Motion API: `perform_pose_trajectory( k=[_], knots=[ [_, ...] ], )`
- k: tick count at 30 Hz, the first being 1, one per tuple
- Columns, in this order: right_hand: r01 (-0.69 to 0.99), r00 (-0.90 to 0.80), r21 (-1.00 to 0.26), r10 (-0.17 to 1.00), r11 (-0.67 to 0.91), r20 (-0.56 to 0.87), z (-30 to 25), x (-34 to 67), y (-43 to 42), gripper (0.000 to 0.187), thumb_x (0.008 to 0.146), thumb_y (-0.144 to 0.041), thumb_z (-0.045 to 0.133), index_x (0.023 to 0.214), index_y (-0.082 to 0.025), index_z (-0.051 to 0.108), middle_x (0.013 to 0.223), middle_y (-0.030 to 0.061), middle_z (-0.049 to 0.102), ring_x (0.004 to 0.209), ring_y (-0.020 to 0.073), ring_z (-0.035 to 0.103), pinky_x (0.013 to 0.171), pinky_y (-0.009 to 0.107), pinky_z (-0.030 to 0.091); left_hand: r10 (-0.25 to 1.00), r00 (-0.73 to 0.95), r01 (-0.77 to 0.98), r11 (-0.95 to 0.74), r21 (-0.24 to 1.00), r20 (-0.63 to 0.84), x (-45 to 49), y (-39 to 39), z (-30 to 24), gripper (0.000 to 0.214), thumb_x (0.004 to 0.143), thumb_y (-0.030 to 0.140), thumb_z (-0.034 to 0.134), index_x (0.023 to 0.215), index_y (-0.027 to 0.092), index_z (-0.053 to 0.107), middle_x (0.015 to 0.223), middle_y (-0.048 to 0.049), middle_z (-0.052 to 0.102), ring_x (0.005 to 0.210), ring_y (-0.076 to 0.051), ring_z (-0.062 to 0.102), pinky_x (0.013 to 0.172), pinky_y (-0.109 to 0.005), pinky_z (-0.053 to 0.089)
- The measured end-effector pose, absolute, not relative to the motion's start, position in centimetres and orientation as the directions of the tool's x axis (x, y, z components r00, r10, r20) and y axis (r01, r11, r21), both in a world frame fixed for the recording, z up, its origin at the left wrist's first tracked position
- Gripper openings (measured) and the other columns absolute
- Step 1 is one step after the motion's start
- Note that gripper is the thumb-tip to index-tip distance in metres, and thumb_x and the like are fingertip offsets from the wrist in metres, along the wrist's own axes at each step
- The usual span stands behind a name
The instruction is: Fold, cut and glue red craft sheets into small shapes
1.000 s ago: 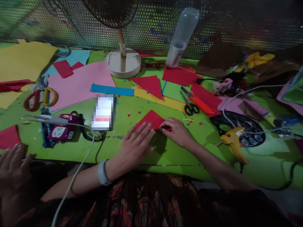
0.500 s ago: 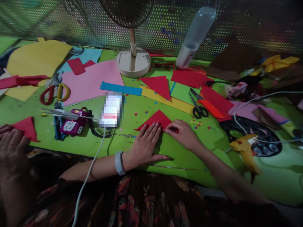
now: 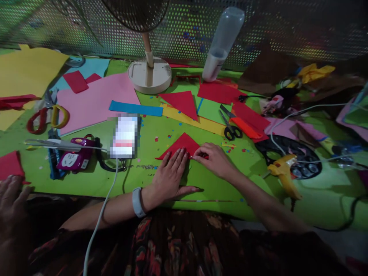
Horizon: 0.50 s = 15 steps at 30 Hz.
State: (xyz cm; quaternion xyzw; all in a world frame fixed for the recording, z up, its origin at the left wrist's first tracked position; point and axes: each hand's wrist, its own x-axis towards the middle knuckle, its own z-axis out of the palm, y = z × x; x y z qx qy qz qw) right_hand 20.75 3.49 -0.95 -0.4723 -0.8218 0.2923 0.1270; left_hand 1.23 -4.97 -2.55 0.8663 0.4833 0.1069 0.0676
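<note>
A red paper triangle (image 3: 184, 144) lies on the green table, its peak pointing away from me. My left hand (image 3: 171, 172) rests flat over its lower edge, fingers together and stretched, thumb out to the right. At the right corner my right hand (image 3: 214, 159) has its thumb and fingers closed on the red paper. The part of the triangle under my hands is hidden. Just beyond it lie a second red triangle (image 3: 185, 103) and black-handled scissors (image 3: 232, 132).
A phone (image 3: 125, 136) with a white cable and a purple power socket (image 3: 75, 155) are on the left. Behind stand a fan (image 3: 149, 78) and a bottle (image 3: 222, 46). A yellow glue gun (image 3: 284, 172) lies right. Another person's hand (image 3: 13, 195) is at far left.
The view has turned slightly right, so everything sits further left. Both my hands keep their place on the red triangle. The other person's hand has moved back from their red piece.
</note>
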Motion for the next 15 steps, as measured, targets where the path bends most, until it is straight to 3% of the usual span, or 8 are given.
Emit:
perform_pose_trajectory(
  k=[15],
  knots=[
    [0.766,-0.472,-0.537,0.876,0.354,-0.096,-0.7,24.5,3.8,0.014,0.085,-0.034,0.066,0.080,-0.021,0.069,0.080,0.0020,0.067,0.082,0.0185,0.058,0.077,0.034,0.036,0.842,0.530,0.816,-0.539,0.208,0.104,1.1,-4.8,-2.5,0.102,0.081,0.077,0.035,0.152,0.007,0.015,0.154,-0.0210,0.027,0.144,-0.034,0.020,0.116,-0.051,0.015]
  ],
)
